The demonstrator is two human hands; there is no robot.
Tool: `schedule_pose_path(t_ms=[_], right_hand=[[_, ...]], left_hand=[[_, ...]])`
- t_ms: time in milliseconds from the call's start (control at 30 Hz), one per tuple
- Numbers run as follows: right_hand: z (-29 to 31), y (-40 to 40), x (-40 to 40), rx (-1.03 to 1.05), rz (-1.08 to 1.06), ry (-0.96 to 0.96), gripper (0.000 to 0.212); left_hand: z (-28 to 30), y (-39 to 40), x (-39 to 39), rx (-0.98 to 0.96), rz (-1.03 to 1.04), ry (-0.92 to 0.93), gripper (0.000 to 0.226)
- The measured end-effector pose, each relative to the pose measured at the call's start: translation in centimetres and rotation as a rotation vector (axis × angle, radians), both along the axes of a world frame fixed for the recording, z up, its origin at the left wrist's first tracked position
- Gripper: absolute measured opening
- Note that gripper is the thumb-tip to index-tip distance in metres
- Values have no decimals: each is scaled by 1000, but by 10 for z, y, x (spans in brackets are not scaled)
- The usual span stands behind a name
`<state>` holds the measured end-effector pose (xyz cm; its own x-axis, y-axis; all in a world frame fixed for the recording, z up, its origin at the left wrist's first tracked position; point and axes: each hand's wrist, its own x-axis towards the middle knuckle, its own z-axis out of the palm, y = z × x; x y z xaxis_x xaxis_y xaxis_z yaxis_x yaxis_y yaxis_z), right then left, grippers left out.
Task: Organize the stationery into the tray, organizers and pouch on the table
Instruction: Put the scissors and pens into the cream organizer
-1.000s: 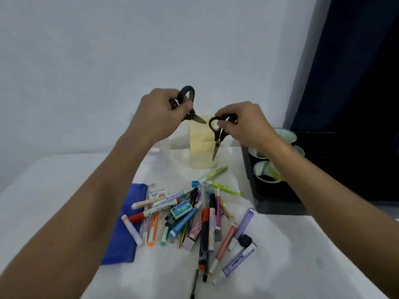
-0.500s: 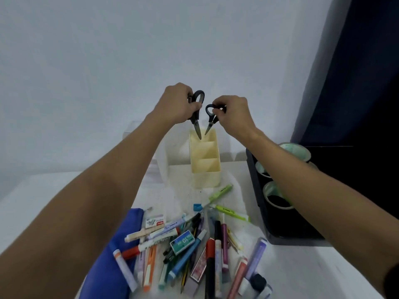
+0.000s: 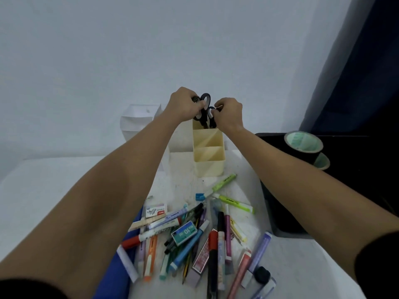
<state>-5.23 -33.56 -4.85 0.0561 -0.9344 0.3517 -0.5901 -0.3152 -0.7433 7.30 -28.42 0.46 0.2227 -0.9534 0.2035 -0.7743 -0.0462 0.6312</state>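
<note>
My left hand (image 3: 185,104) grips the handles of a larger pair of black scissors (image 3: 204,108). My right hand (image 3: 228,114) pinches the handle of a smaller black pair (image 3: 211,118). Both pairs stand blades down in the rear compartment of the yellow organizer (image 3: 208,157), their blades hidden inside it. A pile of pens, markers, highlighters, erasers and staple boxes (image 3: 194,236) lies on the white table nearer to me. The blue pouch (image 3: 116,275) lies under the pile's left side.
A clear organizer (image 3: 138,121) stands behind my left forearm, left of the yellow one. A black tray (image 3: 280,212) on the right holds rolls of tape (image 3: 303,142). A dark curtain hangs at the far right.
Both hands have come down and closer together, lowering the two pairs of scissors from above the yellow organizer into its rear compartment.
</note>
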Motion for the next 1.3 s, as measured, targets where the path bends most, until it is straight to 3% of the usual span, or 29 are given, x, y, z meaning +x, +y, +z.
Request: schedule_pose_path(t_ms=[133,300,367,467,567,600,667,833,1033,1167,1300], right_hand=[[-4,-1,0,26,2,-42,26],[-6,8,-4,38,114,-23,33],[-6,13,-7,24,152,14,38],[-3,26,-13,-26,174,40,36],[6,52,-22,-51,238,63,23],[7,63,-26,-41,272,105,21],[6,89,-35,26,355,222,20],[-4,152,-58,169,602,490,17],[-28,211,-91,292,783,669,19],[-49,239,-112,312,787,662,17],[-66,269,-119,284,876,607,28]], left_hand=[[-9,1,2,28,14,177,34],[-12,7,3,18,76,223,26],[-11,14,1,27,100,154,22],[-10,32,-3,26,140,-51,37],[-14,54,-8,-12,107,-131,8],[-18,62,-9,-1,79,-133,25],[-28,85,-9,54,19,-129,43],[-55,154,-12,273,-164,-135,31],[-91,231,-31,430,-227,-93,16],[-114,271,-52,499,-267,-84,9],[-127,300,-69,607,-256,0,33]])
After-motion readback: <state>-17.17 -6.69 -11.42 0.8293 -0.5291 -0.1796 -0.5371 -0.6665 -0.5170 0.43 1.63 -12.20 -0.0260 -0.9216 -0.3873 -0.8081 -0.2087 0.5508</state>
